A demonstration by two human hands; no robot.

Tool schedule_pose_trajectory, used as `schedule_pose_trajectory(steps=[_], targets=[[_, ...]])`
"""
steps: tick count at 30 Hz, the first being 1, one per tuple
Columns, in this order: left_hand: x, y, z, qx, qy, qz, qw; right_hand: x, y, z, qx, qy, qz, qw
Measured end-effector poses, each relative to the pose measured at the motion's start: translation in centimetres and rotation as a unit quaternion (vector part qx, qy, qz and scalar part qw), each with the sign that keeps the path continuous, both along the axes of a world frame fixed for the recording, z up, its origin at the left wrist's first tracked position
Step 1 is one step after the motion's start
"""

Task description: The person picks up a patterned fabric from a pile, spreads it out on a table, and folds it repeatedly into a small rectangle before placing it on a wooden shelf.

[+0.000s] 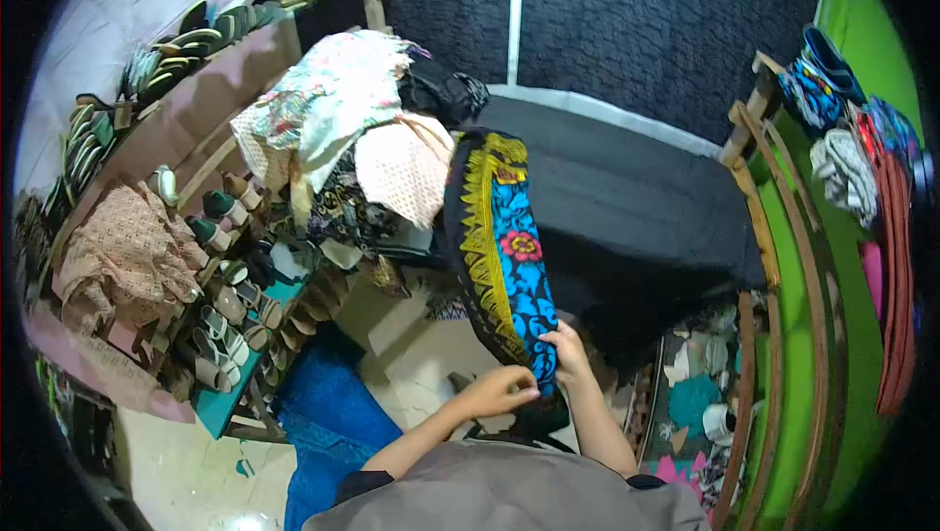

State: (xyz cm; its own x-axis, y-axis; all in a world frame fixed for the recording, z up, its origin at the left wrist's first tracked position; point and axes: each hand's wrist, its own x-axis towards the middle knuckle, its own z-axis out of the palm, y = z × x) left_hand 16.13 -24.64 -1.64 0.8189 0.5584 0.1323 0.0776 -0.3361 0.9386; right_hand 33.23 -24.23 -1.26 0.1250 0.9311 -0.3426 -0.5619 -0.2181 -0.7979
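A long folded cloth (519, 247), black with yellow edging, blue pattern and a pink flower, stretches from the bed's near left corner toward me. My right hand (568, 353) grips its lower right edge between thumb and fingers. Beside the lower end is my left hand (504, 391), its fingers curved with the thumb apart from them; no cloth shows between them. The cloth's far end lies near a pile of light clothes (343, 91).
A dark-covered bed (627, 179) spans the centre. Shoes stand on a rack (211, 404) at left. Blue cloth (333, 404) hangs low beside it. Wooden rails (808, 286) and hanging clothes (893, 286) are at right.
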Motion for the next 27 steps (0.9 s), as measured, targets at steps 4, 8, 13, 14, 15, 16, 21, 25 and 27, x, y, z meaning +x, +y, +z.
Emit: schedule_pose_trajectory(steps=[4, 8, 13, 14, 15, 16, 21, 25, 27], targets=[[-0.9, -0.5, -3.1, -0.075, 0.020, 0.143, 0.987, 2.6, -3.8, -1.5, -0.010, 0.022, -0.069, 0.997], [0.5, 1.9, -7.3, -0.248, -0.022, 0.358, 0.900, 4.2, -6.8, -1.2, 0.037, 0.075, -0.092, 0.992], [2.7, 9.1, -9.8, -0.591, -0.338, 0.111, 0.724, 4.9, -9.9, -0.5, 0.027, 0.014, -0.092, 0.995], [3.2, 10.0, -9.3, -0.574, -0.370, 0.129, 0.719, 5.1, -10.5, -0.6, 0.026, -0.002, -0.088, 0.996], [3.6, 10.9, -8.8, -0.558, -0.402, 0.145, 0.711, 5.3, -11.2, -0.7, 0.024, -0.018, -0.084, 0.996], [3.5, 11.0, -6.9, -0.554, -0.405, 0.134, 0.715, 5.6, -12.0, -0.2, 0.021, -0.044, -0.079, 0.996], [1.3, 15.5, -3.8, -0.542, -0.410, 0.112, 0.725, 7.9, -14.6, -3.8, -0.019, -0.161, 0.041, 0.986], [1.8, 18.8, -2.5, -0.497, -0.124, 0.227, 0.829, 8.5, -15.2, -8.3, -0.031, -0.261, 0.130, 0.956], [2.6, 17.0, -0.4, -0.387, -0.115, 0.244, 0.882, 8.8, -14.8, -11.5, -0.066, -0.250, 0.146, 0.955]])
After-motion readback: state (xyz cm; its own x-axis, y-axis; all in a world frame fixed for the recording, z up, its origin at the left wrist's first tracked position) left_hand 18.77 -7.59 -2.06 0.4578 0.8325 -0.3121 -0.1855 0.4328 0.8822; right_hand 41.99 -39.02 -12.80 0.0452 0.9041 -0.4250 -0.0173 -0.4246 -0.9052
